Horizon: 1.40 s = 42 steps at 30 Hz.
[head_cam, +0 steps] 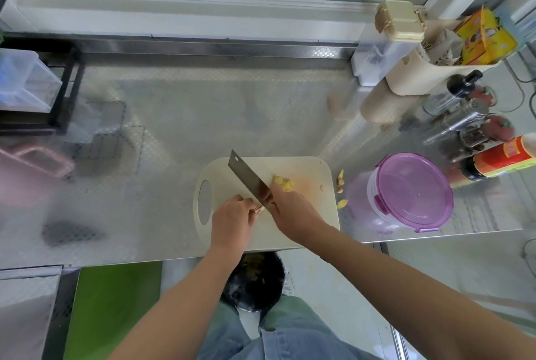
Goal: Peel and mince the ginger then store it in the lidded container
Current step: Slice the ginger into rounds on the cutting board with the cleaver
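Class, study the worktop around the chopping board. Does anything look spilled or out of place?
Yes. A few ginger scraps lie off the cutting board, on the steel counter between it and the lidded container. The sliced ginger sits on the board beside the cleaver.

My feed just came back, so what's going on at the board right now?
A person is cutting ginger on the board. The right grip holds the cleaver, its blade over the board; the left grip pinches the ginger beside the blade. Yellow cut bits lie right of the blade. Scraps sit on the counter near the container, whose purple lid is on.
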### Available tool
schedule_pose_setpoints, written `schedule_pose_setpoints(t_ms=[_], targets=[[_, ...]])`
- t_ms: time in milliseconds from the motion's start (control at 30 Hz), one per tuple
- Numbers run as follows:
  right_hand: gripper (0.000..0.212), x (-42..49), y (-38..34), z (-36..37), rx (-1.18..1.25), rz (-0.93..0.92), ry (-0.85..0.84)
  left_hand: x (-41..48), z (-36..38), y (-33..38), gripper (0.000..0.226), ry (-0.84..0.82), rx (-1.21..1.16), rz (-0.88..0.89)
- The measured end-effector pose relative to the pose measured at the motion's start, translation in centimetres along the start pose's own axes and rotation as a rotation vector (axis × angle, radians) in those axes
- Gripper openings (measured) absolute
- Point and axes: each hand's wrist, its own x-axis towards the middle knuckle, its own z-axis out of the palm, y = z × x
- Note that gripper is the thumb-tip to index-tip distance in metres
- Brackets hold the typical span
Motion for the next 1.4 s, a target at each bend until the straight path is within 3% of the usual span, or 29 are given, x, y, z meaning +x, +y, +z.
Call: schedule_pose_setpoints(t_ms=[400, 933, 1400], targets=[[0.027, -0.8, -0.9, 0.8, -0.133, 0.060, -0.012, 0.5, 0.3, 0.0, 0.014, -0.018, 0.052, -0.025], [0.021, -0.6, -1.4, 1.4, -0.122, 0.060, 0.025, 0.8, 0.5, -0.1, 0.018, -0.133, 0.160, 0.025], [0.025, 1.1, -3.5, 0.6, -0.128, 0.082, -0.049, 1.3, 0.7, 0.2, 0.021, -0.180, 0.217, 0.022]])
